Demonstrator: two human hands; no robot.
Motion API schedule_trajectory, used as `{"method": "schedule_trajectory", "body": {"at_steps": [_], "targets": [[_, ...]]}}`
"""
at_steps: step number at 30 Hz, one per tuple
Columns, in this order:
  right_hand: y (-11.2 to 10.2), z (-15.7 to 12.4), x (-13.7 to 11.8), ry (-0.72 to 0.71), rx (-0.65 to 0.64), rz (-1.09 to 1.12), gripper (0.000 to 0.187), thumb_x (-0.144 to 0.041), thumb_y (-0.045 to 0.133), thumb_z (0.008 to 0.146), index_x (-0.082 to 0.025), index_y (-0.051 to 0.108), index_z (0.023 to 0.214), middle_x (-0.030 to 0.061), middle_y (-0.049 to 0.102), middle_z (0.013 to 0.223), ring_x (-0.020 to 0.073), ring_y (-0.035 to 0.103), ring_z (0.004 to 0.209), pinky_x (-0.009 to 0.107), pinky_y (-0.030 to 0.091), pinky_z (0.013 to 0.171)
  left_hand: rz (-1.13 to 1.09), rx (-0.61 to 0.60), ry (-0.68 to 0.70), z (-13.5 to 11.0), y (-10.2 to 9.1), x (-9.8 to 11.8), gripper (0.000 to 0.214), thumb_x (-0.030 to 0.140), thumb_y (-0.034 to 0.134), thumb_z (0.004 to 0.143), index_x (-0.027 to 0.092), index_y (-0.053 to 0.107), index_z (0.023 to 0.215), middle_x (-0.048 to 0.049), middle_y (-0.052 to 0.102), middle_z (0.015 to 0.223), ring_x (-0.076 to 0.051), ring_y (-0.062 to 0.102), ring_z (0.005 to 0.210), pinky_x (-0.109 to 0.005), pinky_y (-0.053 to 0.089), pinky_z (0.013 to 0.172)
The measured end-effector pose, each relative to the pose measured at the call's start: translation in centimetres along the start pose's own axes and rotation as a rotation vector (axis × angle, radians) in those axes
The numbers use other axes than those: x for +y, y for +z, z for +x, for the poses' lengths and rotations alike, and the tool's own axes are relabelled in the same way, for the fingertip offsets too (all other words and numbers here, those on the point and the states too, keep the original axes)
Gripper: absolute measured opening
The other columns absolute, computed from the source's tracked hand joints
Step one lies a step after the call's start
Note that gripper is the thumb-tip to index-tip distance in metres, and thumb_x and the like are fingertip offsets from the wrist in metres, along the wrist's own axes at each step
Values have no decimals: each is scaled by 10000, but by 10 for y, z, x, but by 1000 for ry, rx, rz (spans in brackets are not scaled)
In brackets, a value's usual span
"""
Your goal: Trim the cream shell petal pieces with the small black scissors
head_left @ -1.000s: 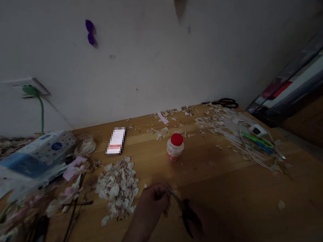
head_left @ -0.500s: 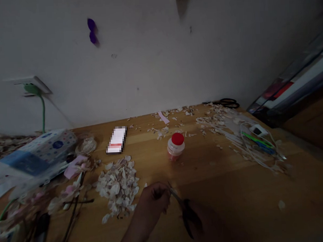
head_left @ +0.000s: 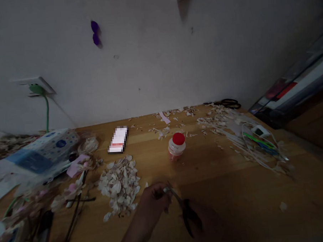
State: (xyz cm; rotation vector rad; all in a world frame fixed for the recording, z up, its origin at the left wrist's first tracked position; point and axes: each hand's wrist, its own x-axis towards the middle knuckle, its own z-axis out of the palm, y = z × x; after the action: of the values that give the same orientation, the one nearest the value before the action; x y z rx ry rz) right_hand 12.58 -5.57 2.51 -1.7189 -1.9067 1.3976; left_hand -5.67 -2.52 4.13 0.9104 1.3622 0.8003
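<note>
Low in the dim view, my left hand (head_left: 154,201) is pinched shut on something small I cannot make out, right at the blade tips of a pair of black-handled scissors (head_left: 182,207). My right hand (head_left: 209,224) is closed round the scissor handles and lies mostly in shadow. Just left of my left hand lies a heap of pale petal-like pieces (head_left: 118,185) on the wooden table (head_left: 234,189). A small jar with a red lid (head_left: 177,146) stands upright beyond my hands.
A phone (head_left: 118,139) lies near the wall. At the left are a tissue pack (head_left: 37,155), pink artificial flowers (head_left: 73,185) and dark stems. White sticks, cables (head_left: 256,145) and scraps cover the right side. Another pair of scissors (head_left: 227,103) lies at the far edge.
The view has shifted slightly. My hands and the scissors stay almost where they were; the left hand's pinch sits a little closer to the blade tips.
</note>
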Motion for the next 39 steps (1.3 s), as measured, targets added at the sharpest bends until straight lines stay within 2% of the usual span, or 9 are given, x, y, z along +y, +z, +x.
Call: {"method": "schedule_trajectory", "body": {"at_steps": [5,10,16,21,25,30,33,35,39], "targets": [[-3,-1,-5,1,-23,3,244,-264,502,819,-210,665,992,59,710,931,221,658,853,238,469,686,17,39,11,-1,1,-7,179,301,584,727,166,563,612,49,492,525,-76,422,447,-198,364,437],[-7,-4,-9,-23,-30,-3,192,-290,512,826,-217,655,932,44,702,885,209,651,810,241,461,685,96,-50,30,-3,-4,-2,201,279,556,749,174,537,578,48,470,522,-83,425,470,-202,366,459],[-8,-5,-7,-34,-32,-24,221,-206,501,792,-227,672,931,38,710,885,205,653,812,235,458,703,98,-114,-15,-6,-10,12,191,302,606,739,160,586,614,33,525,544,-80,441,464,-203,375,452],[-7,-5,-6,-28,-24,25,263,-236,476,825,-219,667,1006,44,712,913,199,657,816,230,450,684,-120,-62,13,-5,-8,3,275,403,713,697,134,663,723,-18,636,656,-104,542,516,-243,473,523],[-6,-4,-5,-31,-28,-16,240,-250,481,835,-212,662,987,50,707,921,203,648,835,237,448,700,-291,3,-37,-5,-3,-2,324,413,807,589,135,664,674,-15,651,600,-112,566,504,-250,484,535],[-6,-6,-6,-28,-45,-48,180,-245,500,833,-221,657,917,30,701,870,195,643,789,236,449,675,-288,43,-17,-5,-2,-3,325,411,824,542,135,668,610,6,610,524,-99,523,463,-236,461,495],[-6,-7,-7,-26,0,-99,204,-231,522,814,-221,660,963,45,705,919,209,642,836,247,452,729,-233,47,5,-4,-4,-4,254,360,788,585,137,668,605,14,598,532,-91,509,452,-225,444,475],[-6,-7,-8,-33,-19,-103,217,-214,514,809,-223,665,965,48,705,908,207,644,814,248,456,723,-198,39,17,-4,-5,-4,190,306,749,615,141,659,590,14,600,551,-88,510,460,-219,442,475],[-6,-8,-9,-25,6,-127,249,-212,507,798,-223,677,980,66,704,988,225,642,901,256,457,753,-142,35,9,-3,-6,-3,142,257,696,614,152,624,549,24,586,521,-83,491,428,-217,428,459]]}}
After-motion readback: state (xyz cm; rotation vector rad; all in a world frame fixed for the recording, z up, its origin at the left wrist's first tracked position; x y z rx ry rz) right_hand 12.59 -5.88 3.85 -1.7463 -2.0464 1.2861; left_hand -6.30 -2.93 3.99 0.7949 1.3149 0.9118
